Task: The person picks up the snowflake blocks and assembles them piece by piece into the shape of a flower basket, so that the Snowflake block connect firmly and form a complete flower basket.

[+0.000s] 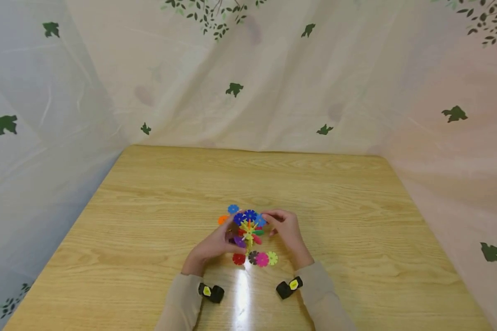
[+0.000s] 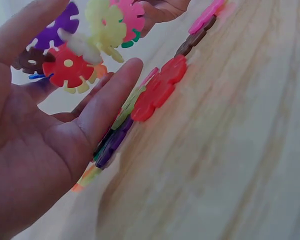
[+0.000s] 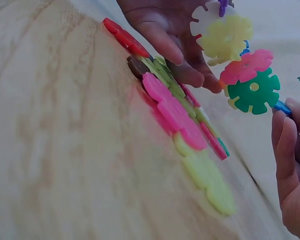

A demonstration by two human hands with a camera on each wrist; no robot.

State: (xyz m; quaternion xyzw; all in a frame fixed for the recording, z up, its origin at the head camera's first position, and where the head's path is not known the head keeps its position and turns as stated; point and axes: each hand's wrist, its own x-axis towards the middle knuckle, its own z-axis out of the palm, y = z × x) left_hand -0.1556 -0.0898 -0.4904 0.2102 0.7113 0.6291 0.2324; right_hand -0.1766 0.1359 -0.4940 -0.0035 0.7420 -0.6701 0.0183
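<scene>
A cluster of notched plastic snowflake discs (image 1: 249, 232) in many colours is held up over the table, joined edge to edge. My left hand (image 1: 212, 242) holds it from the left; in the left wrist view, thumb and fingers curve around its purple disc (image 2: 57, 27) and red disc (image 2: 69, 65). On the other side, my right hand (image 1: 286, 228) pinches a light blue disc (image 1: 260, 220) at the cluster's edge. The right wrist view has that blue disc (image 3: 282, 108) nearly edge-on between thumb and fingertips, against a green disc (image 3: 254, 91).
Loose discs lie flat nearer me: red (image 1: 239, 259), dark brown (image 1: 253, 257), pink (image 1: 262, 259) and yellow-green (image 1: 272, 258). Beyond the left hand are a light blue one (image 1: 233, 209) and an orange one (image 1: 222, 219). Leaf-patterned cloth (image 1: 273, 101) surrounds the wooden table (image 1: 149, 193).
</scene>
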